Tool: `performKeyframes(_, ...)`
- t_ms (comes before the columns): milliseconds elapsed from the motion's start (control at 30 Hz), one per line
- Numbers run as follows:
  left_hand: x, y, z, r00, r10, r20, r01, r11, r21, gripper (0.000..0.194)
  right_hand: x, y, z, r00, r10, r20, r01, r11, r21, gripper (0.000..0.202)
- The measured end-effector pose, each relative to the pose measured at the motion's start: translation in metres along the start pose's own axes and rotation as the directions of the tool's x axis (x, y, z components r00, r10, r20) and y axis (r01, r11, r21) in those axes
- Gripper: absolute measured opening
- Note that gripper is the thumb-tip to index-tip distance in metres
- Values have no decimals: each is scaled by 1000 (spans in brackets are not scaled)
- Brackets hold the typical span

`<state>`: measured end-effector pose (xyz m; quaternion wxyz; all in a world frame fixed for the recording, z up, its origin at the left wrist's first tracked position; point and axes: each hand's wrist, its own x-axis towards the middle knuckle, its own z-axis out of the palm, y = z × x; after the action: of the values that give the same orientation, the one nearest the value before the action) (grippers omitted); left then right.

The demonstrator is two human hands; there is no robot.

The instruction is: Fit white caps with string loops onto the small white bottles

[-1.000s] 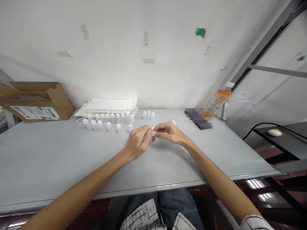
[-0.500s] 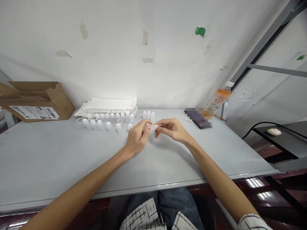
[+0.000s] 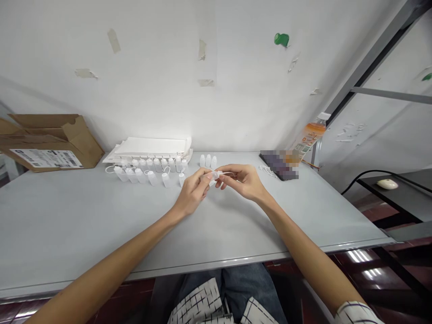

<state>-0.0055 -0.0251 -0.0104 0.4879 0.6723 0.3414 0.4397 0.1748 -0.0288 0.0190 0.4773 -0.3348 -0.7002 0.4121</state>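
Note:
A small white plastic bottle (image 3: 214,175) is held sideways above the table between my two hands. My left hand (image 3: 191,192) is closed around its body, thumb on top. At the neck end, my right hand (image 3: 248,182) pinches a thin white cord (image 3: 230,173), which runs back along its fingers. How the cord joins the neck is hidden by the fingertips. Several similar bottles (image 3: 166,180), some with cord loops, stand in rows to the left. Behind my hands stand three more small bottles (image 3: 208,161).
White flat sheets or packets (image 3: 155,146) are stacked against the wall. An open cardboard box (image 3: 50,144) is at the far left of the grey table (image 3: 101,234). To the right lie white cords (image 3: 267,171) and a dark phone (image 3: 280,165), with an orange drink bottle (image 3: 308,137) behind.
Both hands have drawn slightly closer around the small bottle. My left fingers have shifted on it, and the right fingertips have moved in at its neck. The view has tilted slightly.

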Motion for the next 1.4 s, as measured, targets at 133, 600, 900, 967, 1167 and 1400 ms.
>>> performKeyframes(133,4,2,-3,997,3,76,2,998,-62,33,0,1,-3,1000,15,-10,-15,1000,-7,26)
performKeyframes(600,8,-3,-12,912,405,59,-377,774,508,24,1,8,0,992,120,-33,-109,963,247,22)
performKeyframes(900,11,-9,-16,776,609,162,-558,543,627,23,3,13,2,978,199,-71,-169,938,303,20)
performKeyframes(967,11,-10,-17,747,639,185,-579,488,653,23,3,13,2,972,226,-72,-190,925,328,20)
performKeyframes(1167,11,-12,-18,708,670,222,-589,387,709,26,4,8,-1,963,264,-45,-234,911,339,25)
performKeyframes(1400,9,8,-9,933,360,-23,-313,840,442,29,3,6,-6,995,80,-59,-71,988,140,28)
